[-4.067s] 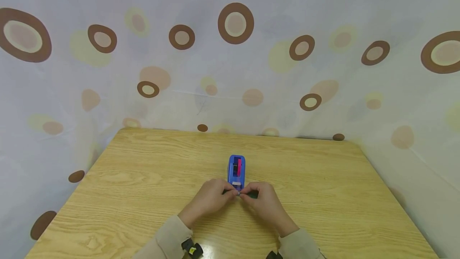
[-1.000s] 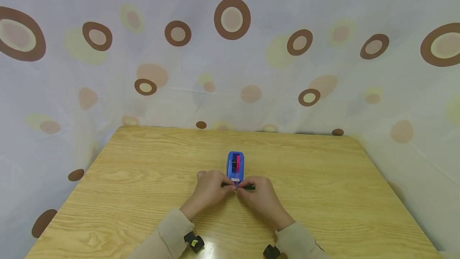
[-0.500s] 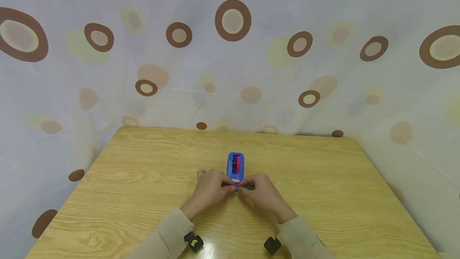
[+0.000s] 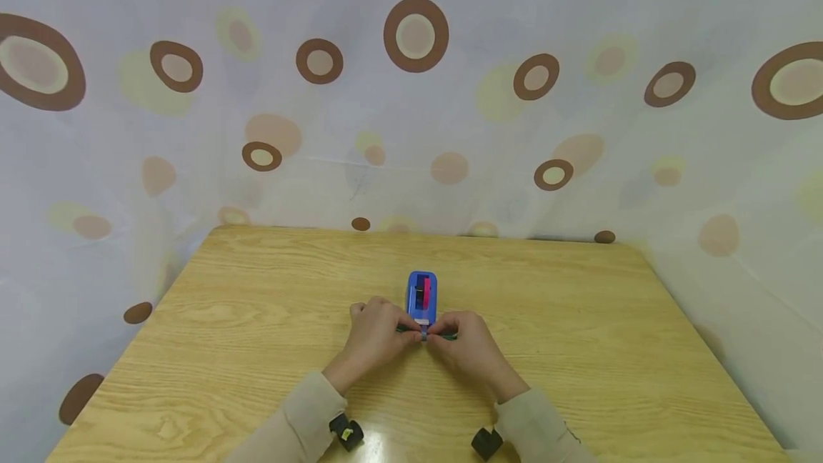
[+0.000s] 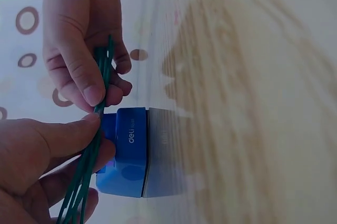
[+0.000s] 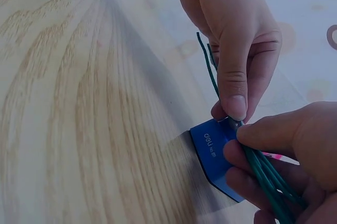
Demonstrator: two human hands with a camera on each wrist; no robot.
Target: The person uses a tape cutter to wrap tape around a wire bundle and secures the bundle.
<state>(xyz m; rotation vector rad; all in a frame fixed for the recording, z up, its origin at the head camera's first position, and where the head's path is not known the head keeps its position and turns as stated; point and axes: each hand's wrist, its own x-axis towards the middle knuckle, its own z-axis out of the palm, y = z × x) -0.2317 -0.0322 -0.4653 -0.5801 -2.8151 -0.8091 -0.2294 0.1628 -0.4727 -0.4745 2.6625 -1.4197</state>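
Observation:
A blue tape dispenser (image 4: 413, 309) with a pink-edged roll (image 4: 427, 294) stands on the wooden table just beyond both hands. My left hand (image 4: 378, 338) and right hand (image 4: 469, 349) meet fingertip to fingertip at its front end. Between thumbs and fingers they pinch a bundle of thin green strands (image 5: 87, 171), perhaps wires or cords, held crosswise. In the right wrist view the strands (image 6: 266, 176) run along the right palm, and loose ends stick out by the left hand. A short strip of clear tape (image 4: 424, 331) spans from the dispenser to the fingertips.
The wooden table (image 4: 257, 306) stretches to both sides of the hands. A pale curtain (image 4: 450, 113) with brown and beige circles hangs behind it. Black wrist devices (image 4: 347, 432) sit below the light sleeves (image 4: 302, 413).
Compared with the oldest frame, both hands appear slightly farther up the view, still at the dispenser's front, and the tape strip shows more clearly between the fingertips. Over the last second they barely move.

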